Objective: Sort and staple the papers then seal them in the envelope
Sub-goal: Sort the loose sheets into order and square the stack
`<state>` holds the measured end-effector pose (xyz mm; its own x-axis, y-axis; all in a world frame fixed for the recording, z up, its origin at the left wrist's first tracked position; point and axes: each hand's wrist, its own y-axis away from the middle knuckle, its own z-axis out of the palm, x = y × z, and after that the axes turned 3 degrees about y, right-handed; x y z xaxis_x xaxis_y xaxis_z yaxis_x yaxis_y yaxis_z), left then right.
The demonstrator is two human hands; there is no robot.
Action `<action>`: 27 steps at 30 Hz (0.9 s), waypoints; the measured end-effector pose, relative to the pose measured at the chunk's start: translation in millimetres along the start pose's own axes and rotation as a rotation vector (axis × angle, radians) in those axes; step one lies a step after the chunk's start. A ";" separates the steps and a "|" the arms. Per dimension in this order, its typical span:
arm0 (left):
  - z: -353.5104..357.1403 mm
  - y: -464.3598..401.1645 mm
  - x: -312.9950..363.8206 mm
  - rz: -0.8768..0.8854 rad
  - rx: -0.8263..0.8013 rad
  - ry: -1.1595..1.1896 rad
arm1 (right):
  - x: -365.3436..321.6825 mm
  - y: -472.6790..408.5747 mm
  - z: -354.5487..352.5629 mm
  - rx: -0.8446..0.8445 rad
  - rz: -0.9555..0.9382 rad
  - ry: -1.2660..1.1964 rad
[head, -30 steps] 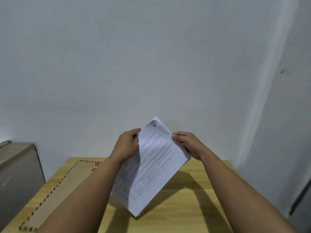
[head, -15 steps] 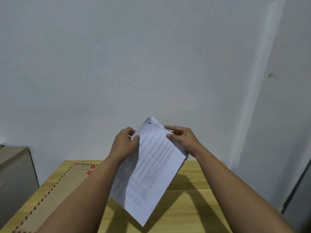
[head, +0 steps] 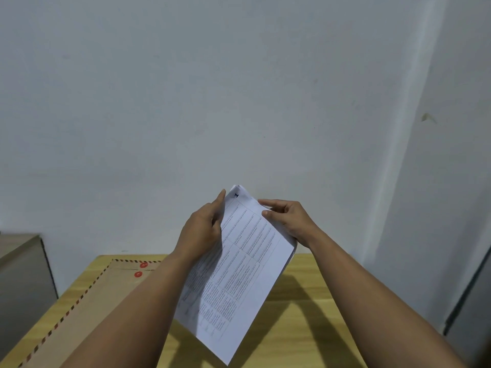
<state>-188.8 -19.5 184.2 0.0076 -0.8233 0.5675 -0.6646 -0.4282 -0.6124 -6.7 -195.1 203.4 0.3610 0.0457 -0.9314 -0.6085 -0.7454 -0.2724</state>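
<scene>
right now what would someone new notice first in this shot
A stack of printed papers held up mid-frame above the wooden table, tilted, with a handwritten "1" at the top corner. The left hand and right hand hold its upper edges. A brown envelope with striped border and red button clasps lies at lower left.

— Where is there room to move a hand?
— Over the bare right half of the light wooden table.
— And the left?
— The brown striped-edge envelope covers it; a grey cabinet stands beside.
</scene>
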 end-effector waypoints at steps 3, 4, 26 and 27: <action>6.8 -2.0 -2.0 -0.010 0.028 -0.020 | 2.4 0.6 -6.6 0.016 0.008 0.061; 8.7 -2.2 -2.1 -0.018 0.039 -0.022 | 3.8 1.4 -10.0 0.031 0.017 0.082; 86.3 7.3 1.1 -0.538 0.201 0.508 | 86.6 24.0 -19.8 0.292 0.106 -0.065; 89.2 8.2 -2.6 -0.567 0.184 0.513 | 91.6 25.4 -18.7 0.282 0.124 -0.045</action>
<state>-127.7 -54.1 128.6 -0.0672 -0.2056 0.9763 -0.5276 -0.8232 -0.2097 24.1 -222.3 115.7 0.2440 0.0004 -0.9698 -0.8201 -0.5336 -0.2066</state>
